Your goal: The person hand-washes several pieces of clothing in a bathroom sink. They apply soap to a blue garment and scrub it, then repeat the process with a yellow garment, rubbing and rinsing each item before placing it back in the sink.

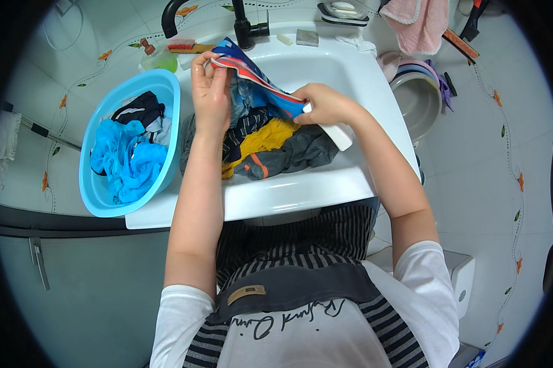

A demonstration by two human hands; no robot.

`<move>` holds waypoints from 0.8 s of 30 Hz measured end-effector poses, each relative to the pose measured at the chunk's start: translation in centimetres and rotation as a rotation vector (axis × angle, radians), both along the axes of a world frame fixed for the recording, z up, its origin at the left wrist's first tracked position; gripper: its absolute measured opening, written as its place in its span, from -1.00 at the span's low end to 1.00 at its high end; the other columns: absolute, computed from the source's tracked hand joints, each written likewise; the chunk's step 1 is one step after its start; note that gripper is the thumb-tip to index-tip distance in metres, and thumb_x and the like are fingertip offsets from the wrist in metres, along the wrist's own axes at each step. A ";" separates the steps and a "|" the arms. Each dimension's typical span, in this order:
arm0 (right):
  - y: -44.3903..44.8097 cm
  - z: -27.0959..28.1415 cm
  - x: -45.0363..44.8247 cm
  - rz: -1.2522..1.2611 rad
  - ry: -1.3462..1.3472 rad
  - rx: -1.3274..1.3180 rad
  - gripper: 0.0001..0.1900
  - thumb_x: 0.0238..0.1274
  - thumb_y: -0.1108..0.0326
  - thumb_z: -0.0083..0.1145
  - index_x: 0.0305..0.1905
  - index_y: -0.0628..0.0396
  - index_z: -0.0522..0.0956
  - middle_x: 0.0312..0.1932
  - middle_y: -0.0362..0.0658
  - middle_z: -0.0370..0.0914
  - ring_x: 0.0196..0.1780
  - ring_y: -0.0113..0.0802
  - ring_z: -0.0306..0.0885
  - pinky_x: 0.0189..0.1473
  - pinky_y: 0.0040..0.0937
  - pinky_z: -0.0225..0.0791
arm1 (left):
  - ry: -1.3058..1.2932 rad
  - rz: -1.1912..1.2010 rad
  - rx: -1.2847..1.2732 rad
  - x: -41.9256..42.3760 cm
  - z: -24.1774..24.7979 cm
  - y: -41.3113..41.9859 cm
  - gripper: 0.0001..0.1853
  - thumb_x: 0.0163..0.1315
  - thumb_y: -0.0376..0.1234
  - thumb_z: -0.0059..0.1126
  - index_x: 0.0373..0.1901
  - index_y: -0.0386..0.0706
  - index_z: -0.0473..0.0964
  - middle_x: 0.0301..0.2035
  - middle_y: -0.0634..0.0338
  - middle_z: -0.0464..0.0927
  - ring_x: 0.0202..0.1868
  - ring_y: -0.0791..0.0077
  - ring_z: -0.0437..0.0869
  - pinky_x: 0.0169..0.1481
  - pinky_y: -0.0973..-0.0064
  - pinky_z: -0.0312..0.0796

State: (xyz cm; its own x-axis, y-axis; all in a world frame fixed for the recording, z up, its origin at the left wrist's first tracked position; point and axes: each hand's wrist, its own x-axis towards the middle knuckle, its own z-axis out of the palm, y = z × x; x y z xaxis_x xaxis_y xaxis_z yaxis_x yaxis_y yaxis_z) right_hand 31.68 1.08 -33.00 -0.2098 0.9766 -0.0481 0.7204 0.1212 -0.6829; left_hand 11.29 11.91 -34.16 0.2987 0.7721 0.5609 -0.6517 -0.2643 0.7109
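Above the white sink, my left hand (212,92) pinches the upper left corner of a blue pouch or bag (267,87) with a red and white edge, perhaps a detergent bag. Its lower right end is gripped by my right hand (325,105), where a white flat piece (337,135) sticks out beneath the fingers; whether I hold that piece too is unclear. Below lie heaped clothes: a yellow garment (269,138), a dark grey one with orange marks (299,149) and a dark striped one (250,126).
A light blue basin (85,152) with clothes stands on the left of the white washbasin (299,186). Behind are a black faucet (243,30), a green soap bottle (159,59) and a red-bristled brush (189,46). Grey basins (416,106) hang on the right.
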 end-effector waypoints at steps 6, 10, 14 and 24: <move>0.1 3.2 -3.9 0.014 0.314 0.458 -0.58 -0.18 0.42 0.22 -0.09 0.28 0.52 -0.31 -0.07 0.58 -0.21 -0.42 0.49 -0.07 -0.42 0.38 | -0.072 -0.186 -0.030 2.5 -1.0 -2.1 -0.38 0.38 -0.15 -0.07 0.37 -0.05 -0.07 0.12 0.05 0.37 0.16 0.34 0.40 0.33 0.38 0.14; 2.0 5.6 -8.0 0.180 -0.298 0.264 -0.67 -0.38 0.34 0.21 -0.43 0.40 0.51 -0.50 0.26 0.51 -0.44 0.05 0.56 -0.33 -0.26 0.46 | -0.146 -0.505 -0.627 2.9 -2.4 -3.2 -0.40 0.38 0.06 -0.37 0.30 -0.11 0.22 0.09 0.04 0.44 0.11 0.21 0.50 0.26 0.24 0.30; 4.7 6.4 -4.9 -0.026 0.317 -0.176 -0.69 -0.22 0.28 0.23 -0.37 0.33 0.56 -0.51 -0.13 0.55 -0.54 -0.39 0.53 -0.52 -0.44 0.45 | -0.065 -0.684 -0.436 1.7 -2.6 -2.5 -0.39 0.35 0.05 -0.19 0.24 -0.21 0.23 0.02 0.05 0.46 0.10 0.23 0.52 0.19 0.23 0.39; 5.8 10.3 -1.0 -0.170 0.336 0.310 -0.29 -0.19 0.37 0.25 0.23 0.16 0.34 -0.15 -0.11 0.53 -0.17 -0.35 0.52 -0.22 -0.42 0.46 | -0.035 -0.732 -0.659 2.4 -2.2 -3.0 -0.47 0.42 -0.09 -0.23 0.28 -0.24 0.22 0.15 -0.02 0.42 0.17 0.13 0.49 0.28 0.14 0.31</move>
State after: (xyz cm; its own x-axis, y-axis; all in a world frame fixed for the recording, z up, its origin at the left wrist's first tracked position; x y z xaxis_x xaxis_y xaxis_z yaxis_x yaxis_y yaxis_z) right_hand 30.70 6.89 -22.69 0.0000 0.9558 0.2940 0.4938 0.2556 -0.8312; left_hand 13.72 8.90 -36.32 0.8193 0.5642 0.1019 -0.5196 0.6554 0.5482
